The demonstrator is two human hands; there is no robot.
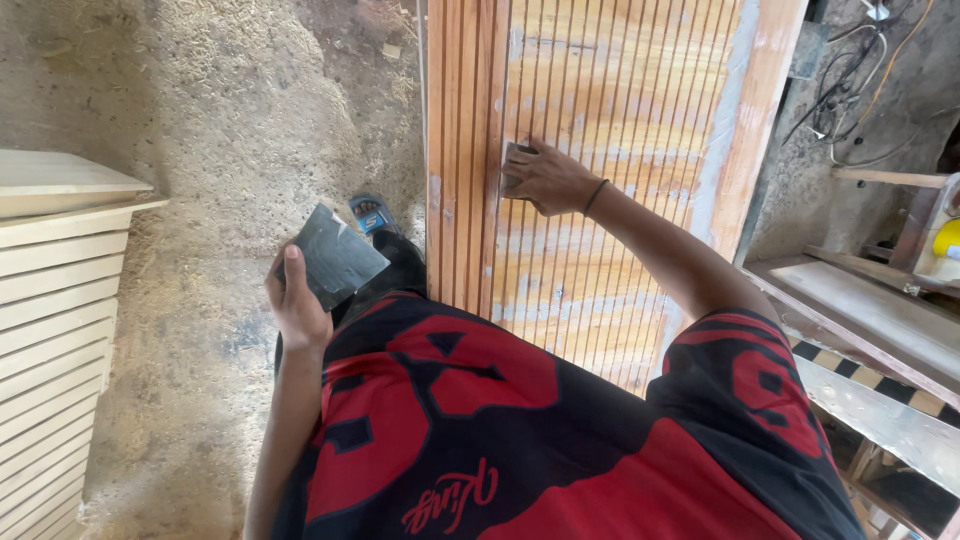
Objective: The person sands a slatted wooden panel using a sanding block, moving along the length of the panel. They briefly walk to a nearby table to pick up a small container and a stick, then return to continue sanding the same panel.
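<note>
left hand (pixel 298 305) held low, fingers curled in a grip; right hand (pixel 548 180) stretched forward, pressing flat.

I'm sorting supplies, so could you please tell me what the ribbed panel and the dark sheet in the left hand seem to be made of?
Ribbed panel: wood, judging by grain and orange-brown slats, with pale filler-like patches. Dark sheet: probably sandpaper, thin, grey, matte.

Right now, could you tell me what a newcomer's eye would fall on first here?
The ribbed wooden panel fills the upper middle, streaked with pale filler. The right hand presses a small sanding pad against its grooves, while the left hand holds a dark grey sheet above the sawdust-covered floor.
</note>
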